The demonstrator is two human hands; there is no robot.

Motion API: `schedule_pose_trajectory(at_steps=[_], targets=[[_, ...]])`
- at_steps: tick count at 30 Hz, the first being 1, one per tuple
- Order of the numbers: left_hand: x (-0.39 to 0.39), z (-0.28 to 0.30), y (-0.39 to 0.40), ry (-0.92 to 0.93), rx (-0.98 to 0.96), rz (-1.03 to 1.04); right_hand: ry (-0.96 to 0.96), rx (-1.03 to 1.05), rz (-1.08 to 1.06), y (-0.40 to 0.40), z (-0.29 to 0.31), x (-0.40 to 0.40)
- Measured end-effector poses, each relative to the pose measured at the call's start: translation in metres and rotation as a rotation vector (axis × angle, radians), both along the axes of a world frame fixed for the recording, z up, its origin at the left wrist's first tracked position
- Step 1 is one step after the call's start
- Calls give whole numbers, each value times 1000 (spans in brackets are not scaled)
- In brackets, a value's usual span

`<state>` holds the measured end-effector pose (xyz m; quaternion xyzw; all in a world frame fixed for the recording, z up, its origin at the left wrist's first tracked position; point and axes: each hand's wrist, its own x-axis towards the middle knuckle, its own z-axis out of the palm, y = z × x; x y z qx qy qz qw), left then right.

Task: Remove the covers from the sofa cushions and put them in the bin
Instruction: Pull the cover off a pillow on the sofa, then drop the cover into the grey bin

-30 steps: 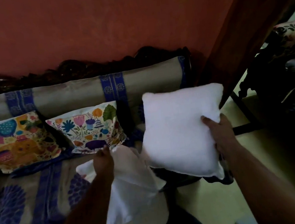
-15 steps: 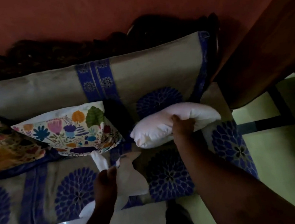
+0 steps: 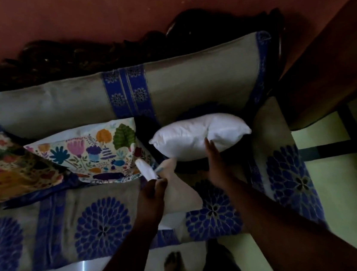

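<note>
A bare white cushion insert [image 3: 198,136] lies on the right part of the sofa seat [image 3: 103,225]. My right hand [image 3: 216,164] rests flat against its front edge, fingers spread, gripping nothing. My left hand [image 3: 152,195] is shut on a removed cover [image 3: 180,193], turned inside out so it looks white, bunched and hanging over the seat's front. Two cushions still in flower-print covers lean on the backrest: one [image 3: 92,157] in the middle, one [image 3: 3,165] at the far left. No bin is in view.
The sofa's backrest [image 3: 189,84] is grey with blue bands, under a dark carved wooden top against a red wall. A wooden panel [image 3: 332,60] rises at the right. Pale floor [image 3: 347,182] lies right of and below the sofa; my bare foot [image 3: 173,268] stands there.
The white insert went from held upright in my right hand down onto the seat, and that hand has loosened to rest against it. My left hand keeps the cover and has shifted right.
</note>
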<state>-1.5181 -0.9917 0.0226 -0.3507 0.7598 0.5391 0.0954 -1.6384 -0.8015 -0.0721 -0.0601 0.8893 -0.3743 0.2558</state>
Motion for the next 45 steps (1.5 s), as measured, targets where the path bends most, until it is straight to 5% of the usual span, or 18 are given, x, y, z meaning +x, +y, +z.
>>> schedule_pose_trajectory(at_steps=[5, 10, 20, 26, 28, 30, 32, 33, 36, 40, 45], targets=[[-2, -6, -5, 20, 121, 31, -84, 204, -90, -10, -4, -24], [6, -30, -5, 71, 90, -72, 324, 751, 137, -3, -30, -28], [-17, -30, 21, 94, 134, -64, 471, 867, 131, -28, 15, -69], [-43, -45, 18, 55, 100, -53, 245, 648, 143, -19, -26, -74], [-45, -44, 18, 56, 105, -48, 303, 334, -45, -10, -26, -58], [-43, -31, 20, 76, 120, -33, 111, -66, -173, -1, -13, -25], [-36, -11, 24, 95, 170, -9, -197, -338, -104, 9, 10, 26], [-33, -3, 24, 101, 198, -1, -246, -314, 9, 13, 11, 49], [-7, 33, 31, 128, 286, -4, -66, -22, 163, 32, 18, 127], [42, 74, 42, 176, 381, -119, 10, -135, -192, 46, 70, 202], [112, 90, 67, 182, 274, -395, 148, -502, -696, 85, 165, 291]])
